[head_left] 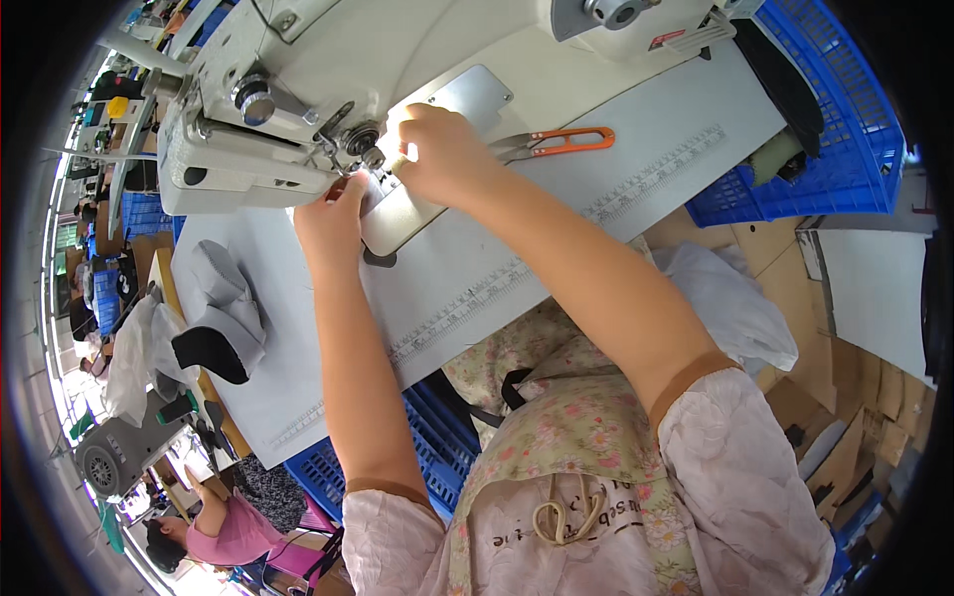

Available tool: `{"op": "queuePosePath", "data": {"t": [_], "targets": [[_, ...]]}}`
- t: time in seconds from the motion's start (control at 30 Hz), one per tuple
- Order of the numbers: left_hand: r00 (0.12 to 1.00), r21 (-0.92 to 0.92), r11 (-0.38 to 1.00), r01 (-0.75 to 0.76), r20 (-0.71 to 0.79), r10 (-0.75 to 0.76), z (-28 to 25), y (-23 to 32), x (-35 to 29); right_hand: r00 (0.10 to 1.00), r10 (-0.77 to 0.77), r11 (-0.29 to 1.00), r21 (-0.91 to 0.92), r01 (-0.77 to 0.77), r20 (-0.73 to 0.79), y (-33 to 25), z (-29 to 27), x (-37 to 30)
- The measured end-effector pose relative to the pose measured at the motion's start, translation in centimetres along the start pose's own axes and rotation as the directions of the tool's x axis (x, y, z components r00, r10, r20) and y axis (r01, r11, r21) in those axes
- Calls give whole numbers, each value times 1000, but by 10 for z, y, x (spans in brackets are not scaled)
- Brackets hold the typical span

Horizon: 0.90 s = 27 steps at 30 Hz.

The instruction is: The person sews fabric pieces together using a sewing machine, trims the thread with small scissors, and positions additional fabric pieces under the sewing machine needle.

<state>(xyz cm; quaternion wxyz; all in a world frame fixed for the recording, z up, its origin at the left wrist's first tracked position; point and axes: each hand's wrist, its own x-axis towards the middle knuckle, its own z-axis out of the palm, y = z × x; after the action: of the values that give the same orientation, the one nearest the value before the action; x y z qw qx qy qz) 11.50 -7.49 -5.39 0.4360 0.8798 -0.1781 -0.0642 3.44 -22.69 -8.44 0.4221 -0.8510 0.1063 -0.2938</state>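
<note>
A white sewing machine [238, 149] spans the far side of the table. My left hand [333, 219] is just below its needle area, with thumb and fingertips pinched together close to the presser foot. From the other side my right hand [432, 154] reaches over the metal bed plate [397, 221], its thumb and forefinger also closed together near the needle. Whatever lies between the fingertips is too small to make out. Orange-handled thread snips [571, 141] rest on the machine bed, right of my right hand.
Grey fabric pieces with a black part [224, 313] lie on the pale tabletop [298, 382], left of my left forearm. A ruler scale runs along the near edge. Blue crates [850, 129] stand at the right. A person in pink [234, 531] sits at the lower left.
</note>
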Motion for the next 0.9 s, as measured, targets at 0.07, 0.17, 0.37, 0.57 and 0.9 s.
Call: {"op": "queuePosePath", "data": {"t": [0.07,0.17,0.37,0.57,0.9], "targets": [[998,-45,998,-40,-58,38,13,1,3,1000,-27,999,-21,28,15,4,-3,-3],[995,-9,1000,4,-104,-5,21,16,-7,998,-56,998,-9,55,-25,12,-1,-1],[997,-141,989,36,-62,-46,21,2,-5,978,-175,984,-54,170,-113,13,7,0],[997,-159,986,48,-46,-56,23,10,-8,969,-201,979,-72,192,-144,12,8,-1],[998,-182,983,33,-38,-40,22,5,-7,991,-107,992,-71,101,-85,6,4,0]]}}
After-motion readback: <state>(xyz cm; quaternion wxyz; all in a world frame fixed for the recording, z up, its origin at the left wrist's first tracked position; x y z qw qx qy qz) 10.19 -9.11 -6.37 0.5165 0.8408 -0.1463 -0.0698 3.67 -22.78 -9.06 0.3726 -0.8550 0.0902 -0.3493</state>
